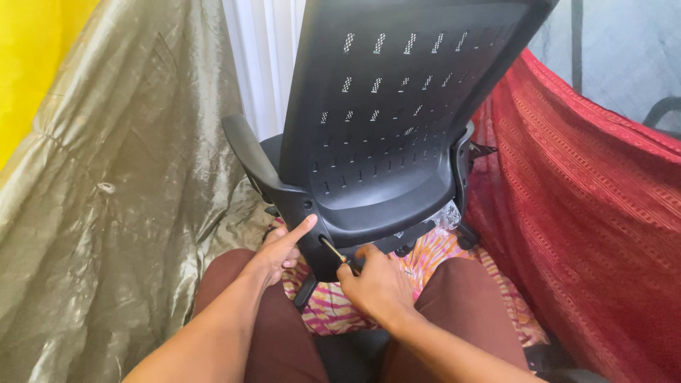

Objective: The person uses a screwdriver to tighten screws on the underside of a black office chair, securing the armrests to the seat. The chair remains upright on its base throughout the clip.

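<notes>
A black office chair [386, 106] with a perforated plastic backrest stands in front of me, its back facing me. My left hand [278, 252] rests against the lower left corner of the backrest frame, index finger stretched up toward a small hole there. My right hand [376, 284] grips a thin metal tool with a brass-coloured shaft [331, 251], likely a screwdriver or hex key. Its tip is pushed into the underside of the backrest frame. My knees in brown trousers sit just below both hands.
An olive-grey shiny cloth [120, 198] drapes over the left side. A red patterned cloth [582, 198] covers the right. A pink and orange patterned fabric [418, 262] lies on the floor under the chair. White curtain [262, 57] hangs behind.
</notes>
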